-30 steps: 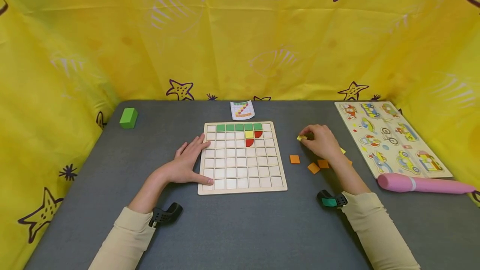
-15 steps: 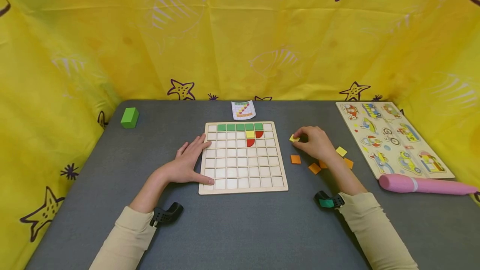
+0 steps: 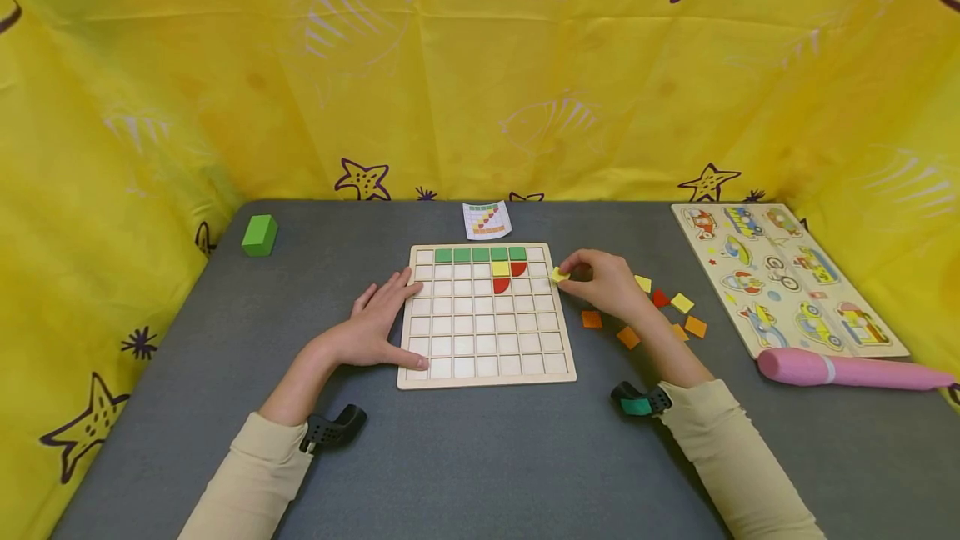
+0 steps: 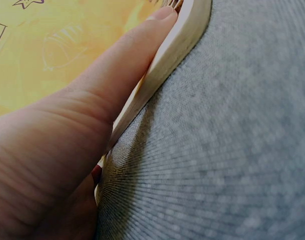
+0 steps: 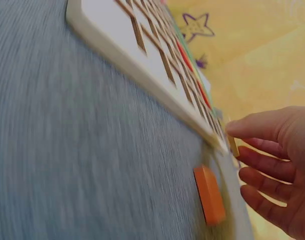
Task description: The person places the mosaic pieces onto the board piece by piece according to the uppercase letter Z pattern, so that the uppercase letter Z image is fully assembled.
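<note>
A wooden grid board [image 3: 486, 382] lies mid-table, with a row of green square tiles [image 3: 480, 255] near its top. Below them sit one yellow square tile [image 3: 500, 268] and two red quarter-circle tiles [image 3: 501, 285]. My left hand [image 3: 375, 327] rests on the board's left edge, fingers spread and straight; its thumb [image 4: 142, 42] lies on the frame in the left wrist view. Between thumb and forefinger, my right hand [image 3: 606, 283] pinches a yellow tile [image 3: 558, 275] at the board's right edge. In the right wrist view, that tile [image 5: 233, 145] shows edge-on.
Several loose tiles lie right of the board: orange [image 3: 592, 320], yellow [image 3: 682, 303] and red [image 3: 660, 298]. A small pattern card [image 3: 487, 221] is behind the board. A green block [image 3: 259, 236] stands far left. A picture puzzle board [image 3: 787, 273] and a pink rolled object [image 3: 847, 368] lie right.
My right hand has moved left with the yellow tile, from beside the loose tiles to the board's right edge. More loose tiles are uncovered behind it. The left hand keeps its place.
</note>
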Motion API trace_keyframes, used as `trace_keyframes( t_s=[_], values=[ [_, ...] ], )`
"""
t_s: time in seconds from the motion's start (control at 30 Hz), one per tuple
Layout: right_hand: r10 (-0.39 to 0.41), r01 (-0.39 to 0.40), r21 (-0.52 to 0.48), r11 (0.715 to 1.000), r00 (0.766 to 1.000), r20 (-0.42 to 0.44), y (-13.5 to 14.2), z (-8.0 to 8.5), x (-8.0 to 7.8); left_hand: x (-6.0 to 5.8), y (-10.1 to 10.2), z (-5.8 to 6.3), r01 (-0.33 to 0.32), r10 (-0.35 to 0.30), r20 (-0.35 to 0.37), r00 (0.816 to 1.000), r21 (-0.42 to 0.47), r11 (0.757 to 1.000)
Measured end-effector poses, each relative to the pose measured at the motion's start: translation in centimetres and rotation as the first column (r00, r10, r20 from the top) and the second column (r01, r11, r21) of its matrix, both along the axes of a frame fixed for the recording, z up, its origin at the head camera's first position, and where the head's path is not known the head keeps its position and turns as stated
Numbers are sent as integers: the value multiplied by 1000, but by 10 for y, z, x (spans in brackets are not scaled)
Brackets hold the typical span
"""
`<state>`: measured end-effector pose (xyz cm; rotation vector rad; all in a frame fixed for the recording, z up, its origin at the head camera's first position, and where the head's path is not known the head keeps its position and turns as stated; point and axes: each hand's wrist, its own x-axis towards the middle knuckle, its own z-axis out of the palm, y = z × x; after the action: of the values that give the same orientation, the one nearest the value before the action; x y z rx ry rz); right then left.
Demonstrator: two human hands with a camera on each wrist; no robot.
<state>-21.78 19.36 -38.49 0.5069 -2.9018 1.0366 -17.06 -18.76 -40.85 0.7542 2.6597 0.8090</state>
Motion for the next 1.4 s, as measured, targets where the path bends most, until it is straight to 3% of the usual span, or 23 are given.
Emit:
trace_keyframes(
  t_s=[0.4,0.8,0.97,1.4],
  values=[
    [172,-173,-69,983,985,-12,-52,-2,0,0,1,0,3,-3,-1,1000,6,1000],
    [306,-307,14,952,944,-120,-87,-10,-5,0,4,2,-4,4,6,1000,7,1000],
    [315,-314,31,949,940,-133,-91,-11,-4,0,5,2,-9,9,6,1000,-3,1000],
    [246,-251,-47,967,965,-88,-82,-11,1,0,2,2,-7,7,2,1000,-9,1000]
  ],
)
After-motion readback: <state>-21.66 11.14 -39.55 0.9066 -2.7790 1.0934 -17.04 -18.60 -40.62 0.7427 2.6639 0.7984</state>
